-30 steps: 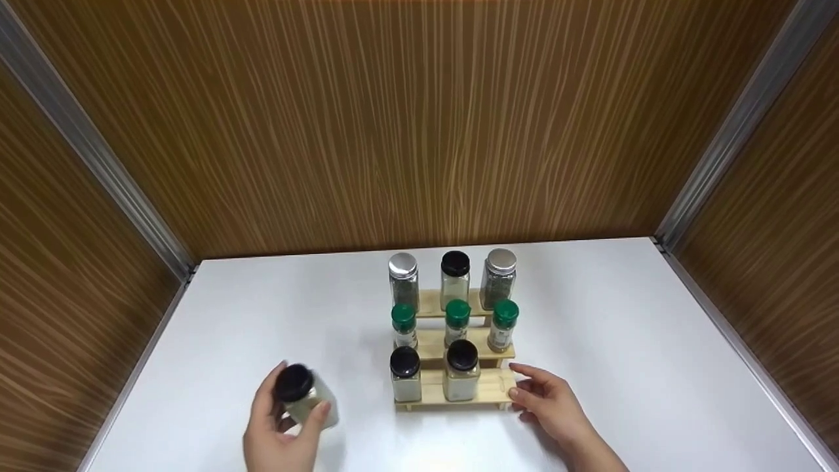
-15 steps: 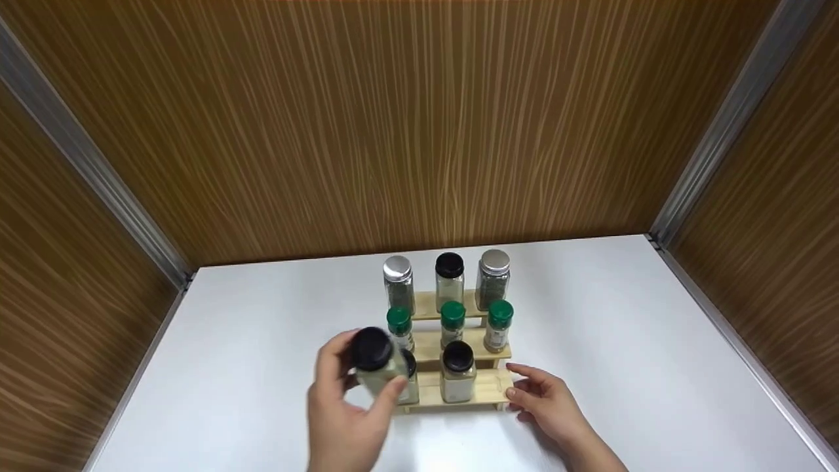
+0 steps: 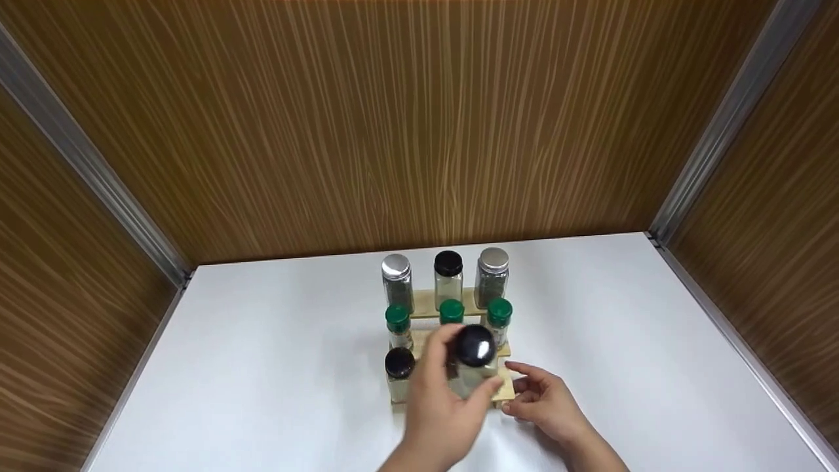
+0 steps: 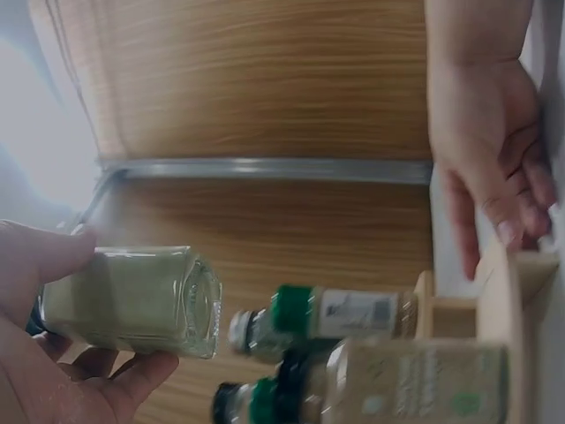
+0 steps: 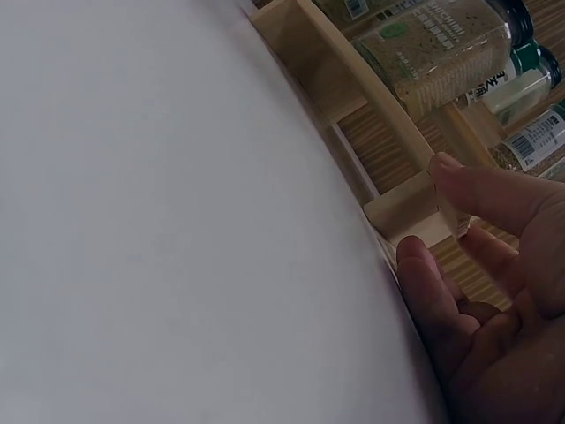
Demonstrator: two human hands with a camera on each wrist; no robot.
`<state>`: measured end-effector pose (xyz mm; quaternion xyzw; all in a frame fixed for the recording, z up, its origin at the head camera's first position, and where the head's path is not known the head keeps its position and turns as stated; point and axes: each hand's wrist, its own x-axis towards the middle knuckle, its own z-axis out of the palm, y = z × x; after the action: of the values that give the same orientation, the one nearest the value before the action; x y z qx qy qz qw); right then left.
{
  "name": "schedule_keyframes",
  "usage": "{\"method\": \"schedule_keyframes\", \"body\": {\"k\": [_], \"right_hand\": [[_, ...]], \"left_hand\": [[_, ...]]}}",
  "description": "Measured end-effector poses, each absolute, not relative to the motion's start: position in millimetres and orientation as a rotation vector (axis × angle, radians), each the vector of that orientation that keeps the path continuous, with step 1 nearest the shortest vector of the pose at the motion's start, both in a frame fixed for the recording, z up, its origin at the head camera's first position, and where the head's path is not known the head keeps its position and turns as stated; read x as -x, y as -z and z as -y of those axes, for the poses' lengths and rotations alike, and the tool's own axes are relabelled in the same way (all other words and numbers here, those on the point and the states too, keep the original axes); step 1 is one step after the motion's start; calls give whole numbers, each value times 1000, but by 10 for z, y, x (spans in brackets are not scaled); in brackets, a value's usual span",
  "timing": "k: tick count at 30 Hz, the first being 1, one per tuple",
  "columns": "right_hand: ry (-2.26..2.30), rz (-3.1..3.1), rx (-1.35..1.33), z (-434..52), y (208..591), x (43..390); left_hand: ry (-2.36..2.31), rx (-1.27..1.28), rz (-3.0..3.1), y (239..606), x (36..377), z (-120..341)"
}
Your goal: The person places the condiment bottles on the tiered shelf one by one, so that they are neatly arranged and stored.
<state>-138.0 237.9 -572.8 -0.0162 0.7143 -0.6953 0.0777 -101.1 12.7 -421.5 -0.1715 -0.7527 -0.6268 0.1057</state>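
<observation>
My left hand [image 3: 440,408] grips a glass spice jar [image 3: 475,346] with a black cap, above the right part of the lowest shelf. Its pale greenish contents show in the left wrist view, where fingers and thumb wrap the jar [image 4: 132,300] near its cap. A three-tier wooden spice rack [image 3: 505,388] stands below, partly hidden by that hand. At the rack's right end, my right hand [image 3: 552,405] pinches the lowest shelf; its thumb lies on the wooden edge [image 5: 388,102] in the right wrist view. A black-capped jar [image 3: 399,377] sits at the shelf's left.
Three green-capped jars [image 3: 397,319] line the middle tier. On the top tier are two silver-capped jars [image 3: 491,278] and a black-capped jar [image 3: 448,282]. Another jar [image 4: 415,380] with brownish contents stands on the lowest shelf. Wood-grain panels [image 3: 419,131] enclose the white table [image 3: 275,354].
My left hand has carried the black-capped jar rightward from beside the rack to over the lowest shelf's right part. The right hand stays at the rack's right end.
</observation>
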Motion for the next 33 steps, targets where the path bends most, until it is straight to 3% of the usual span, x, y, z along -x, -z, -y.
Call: {"method": "schedule_keyframes", "body": {"k": [18, 33], "right_hand": [[1966, -2419, -118, -2292, 5712, 1338], [1944, -2401, 35, -2328, 5702, 1351]], "left_hand": [[1206, 524, 2271, 5126, 1059, -851], [1212, 283, 2336, 5296, 1077, -1018]]}}
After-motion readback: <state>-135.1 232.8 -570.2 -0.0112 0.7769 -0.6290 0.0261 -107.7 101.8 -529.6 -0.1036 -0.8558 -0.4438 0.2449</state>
